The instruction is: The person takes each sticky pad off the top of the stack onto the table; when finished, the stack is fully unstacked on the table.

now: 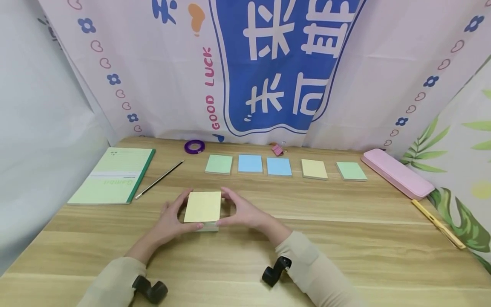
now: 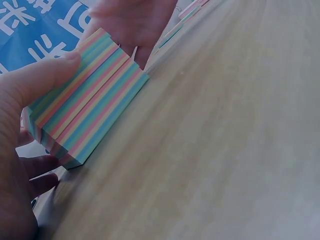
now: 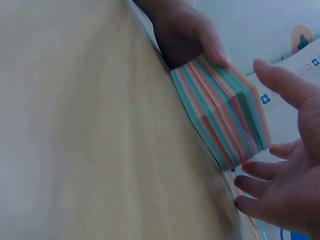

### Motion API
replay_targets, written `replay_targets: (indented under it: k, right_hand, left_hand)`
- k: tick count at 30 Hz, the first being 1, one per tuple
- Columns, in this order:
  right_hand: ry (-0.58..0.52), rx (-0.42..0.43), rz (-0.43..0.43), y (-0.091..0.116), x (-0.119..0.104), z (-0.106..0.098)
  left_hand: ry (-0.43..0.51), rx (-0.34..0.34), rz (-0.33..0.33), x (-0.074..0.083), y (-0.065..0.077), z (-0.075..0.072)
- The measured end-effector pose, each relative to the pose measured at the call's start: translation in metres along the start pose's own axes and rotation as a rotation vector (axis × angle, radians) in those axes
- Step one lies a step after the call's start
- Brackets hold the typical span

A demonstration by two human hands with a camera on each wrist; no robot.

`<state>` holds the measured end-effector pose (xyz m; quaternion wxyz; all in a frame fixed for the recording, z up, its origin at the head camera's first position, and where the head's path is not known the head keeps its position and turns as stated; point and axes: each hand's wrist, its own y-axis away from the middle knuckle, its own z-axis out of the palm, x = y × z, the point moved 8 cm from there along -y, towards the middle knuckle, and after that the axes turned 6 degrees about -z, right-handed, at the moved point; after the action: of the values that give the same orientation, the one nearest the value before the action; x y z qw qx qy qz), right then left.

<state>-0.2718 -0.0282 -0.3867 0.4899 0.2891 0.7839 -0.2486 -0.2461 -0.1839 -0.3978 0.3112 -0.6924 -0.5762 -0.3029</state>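
A tall stack of sticky note pads (image 1: 203,207) stands on the table in front of me, with a yellow sheet on top. Its sides show green, blue, pink and yellow stripes in both wrist views, and some layers sit out of line. My left hand (image 1: 172,221) grips it from the left, thumb on the near face and fingers round the far side. On the other side, my right hand (image 1: 243,209) is spread around the stack's right side. In the right wrist view that hand's thumb and fingers are extended, with a gap between the thumb and the stack.
Behind the stack lies a row of single pads: green (image 1: 219,164), blue (image 1: 250,163), another blue (image 1: 279,166), yellow (image 1: 314,169), green (image 1: 351,171). A notebook (image 1: 113,177) and pencil (image 1: 160,179) lie left; a pink case (image 1: 397,172) and yellow pen (image 1: 437,224) right.
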Motion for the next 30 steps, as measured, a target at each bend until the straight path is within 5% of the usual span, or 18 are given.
replay_targets:
  k: [10,17,23,30]
  right_hand:
    - [0.052,0.041,-0.044,0.005,-0.029,0.003]
    - [0.022,0.079,0.018,0.002,0.005,-0.005]
    - [-0.223,0.133,0.124,0.013,0.014,-0.020]
    - [-0.490,0.192,0.119,0.029,0.020,-0.041]
  left_hand:
    - [-0.025,0.001,-0.006,0.000,0.000,0.000]
    - [-0.041,-0.004,-0.023,-0.002,0.000,0.002]
    - [-0.037,0.002,-0.019,-0.003,0.001,0.001]
    - [-0.061,0.002,-0.002,-0.001,0.000,0.000]
